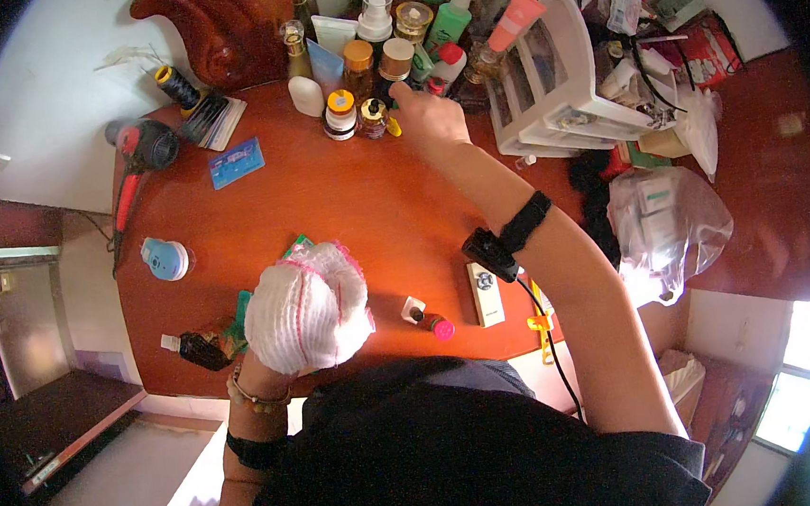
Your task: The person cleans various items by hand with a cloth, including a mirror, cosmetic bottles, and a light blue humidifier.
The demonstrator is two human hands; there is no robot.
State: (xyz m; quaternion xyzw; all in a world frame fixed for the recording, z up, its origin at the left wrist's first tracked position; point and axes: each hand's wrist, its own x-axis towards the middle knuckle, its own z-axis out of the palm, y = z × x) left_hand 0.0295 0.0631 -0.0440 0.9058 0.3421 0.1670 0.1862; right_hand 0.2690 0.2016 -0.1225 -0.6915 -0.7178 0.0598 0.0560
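Note:
A bunched white cloth with red stripes [306,307] is in my left hand [299,372], near the table's front edge. It covers most of that hand, so the fingers are hidden. My right hand [433,115] is stretched out to the group of bottles at the back. Its fingertips are at a dark bottle with a tan cap [397,61]; whether they grip it cannot be seen. Just left of these fingers stand a small dark bottle with a gold collar [372,118] and a white jar with a yellow-orange lid [341,115]. A red-capped white bottle [449,64] stands behind the hand.
White plastic drawers [549,85] stand at right, beside a clear plastic bag [667,225]. At left lie a hair dryer [137,160] and a blue card [237,163]. A remote control [486,294] and a small pink-capped bottle [436,325] lie near the front. A cable [551,341] hangs from my right wrist device.

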